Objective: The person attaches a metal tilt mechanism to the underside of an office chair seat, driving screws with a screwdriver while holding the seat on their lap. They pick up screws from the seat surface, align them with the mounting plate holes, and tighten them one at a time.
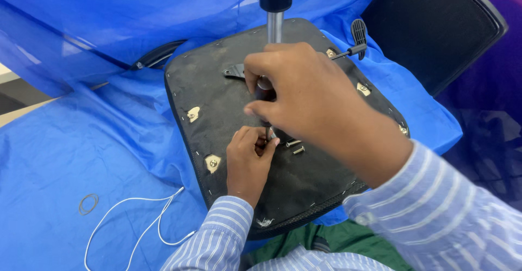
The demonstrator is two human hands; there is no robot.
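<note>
Blue plastic sheet [65, 157] under upturned seat base [217, 102]. Right hand [304, 94] fingers closed on tool handle at base centre. Left hand [247, 159] pinches screw below it. Loose screws [295, 146] just beside. White cable [136, 222] off base's near-left corner.

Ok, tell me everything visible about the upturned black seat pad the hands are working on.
The seat pad lies underside up on a blue plastic sheet. It is roughly square with rounded corners, covered in black fabric stapled along the edges. Pale metal brackets sit near its corners. A metal post rises near its far edge, with a black lever beside it. Loose screws lie on it. The left hand rests on it; the right hand hovers above, gripping a tool.
</note>
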